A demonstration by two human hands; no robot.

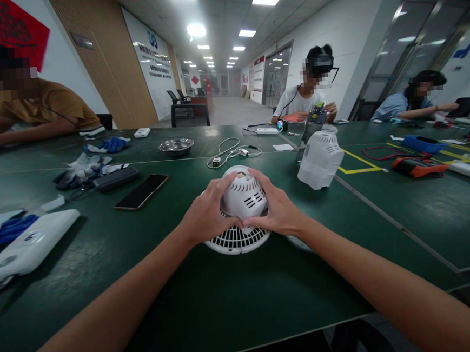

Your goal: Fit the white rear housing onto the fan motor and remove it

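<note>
- Centrally, near the near edge of a green table (237, 306): white vented housing (243, 194), domed, with slots on its near face and a small tan patch on top.
- Left hand (207, 210) clamped on the housing's left side, fingers curving to the far top, thumb along the near side.
- Right hand (280, 207) clamped on the right side, much the same pose; the two thumb tips come close together in front.
- Below the housing, a round white grille (236, 247) with radial slots. Cannot tell whether the two are joined.
- Just beyond the hands: white cable (233, 152), loosely looped; farther left, a shiny metal bowl (176, 147).
- Left of the hands: smartphone (142, 192), screen dark; beyond it, a dark elongated case (116, 178) beside grey-white gloves (80, 171). Far left, near side, a long white device (29, 247) with round markings.
- Right: second white vented housing (320, 161), well apart from the hands. Farther right, an orange-and-black meter (418, 167) near a blue tray (423, 144).
- Far side: three people seated; the middle one, in a white shirt (298, 103), has both hands raised over the table.
</note>
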